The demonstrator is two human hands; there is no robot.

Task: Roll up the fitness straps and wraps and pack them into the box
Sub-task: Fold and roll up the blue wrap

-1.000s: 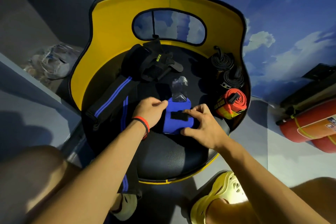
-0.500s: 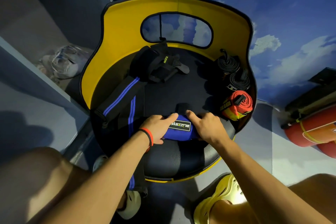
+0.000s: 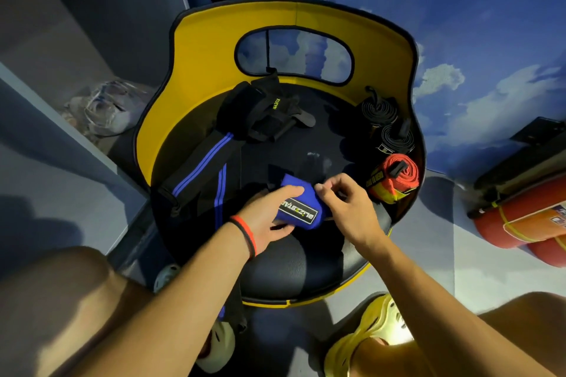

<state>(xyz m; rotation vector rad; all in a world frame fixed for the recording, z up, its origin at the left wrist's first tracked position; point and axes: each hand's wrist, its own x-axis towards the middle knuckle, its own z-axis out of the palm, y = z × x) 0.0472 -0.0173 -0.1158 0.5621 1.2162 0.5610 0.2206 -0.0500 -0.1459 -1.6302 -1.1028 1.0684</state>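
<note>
A blue wrap (image 3: 301, 206) with a black-and-white label lies partly rolled on the black seat of a yellow-backed chair (image 3: 214, 49). My left hand (image 3: 269, 217) grips the roll from the left, thumb under it. My right hand (image 3: 346, 208) pinches the wrap's right edge with its fingertips. A long black strap with blue stripes (image 3: 199, 174) drapes over the seat's left side. A black glove-like wrap (image 3: 260, 110) lies at the back. Two rolled black straps (image 3: 386, 122) and a rolled red-and-yellow wrap (image 3: 395, 177) sit at the seat's right edge. No box is in view.
Red fire extinguishers (image 3: 526, 217) lie on the floor at the right. A crumpled plastic bag (image 3: 104, 107) sits in the left corner by a grey wall. My knees and yellow shoes (image 3: 367, 340) are below the chair.
The flat blue wrap got rolled toward me, label now on top. My left hand shifted from pressing it down to gripping the roll, and my right hand moved to its right edge.
</note>
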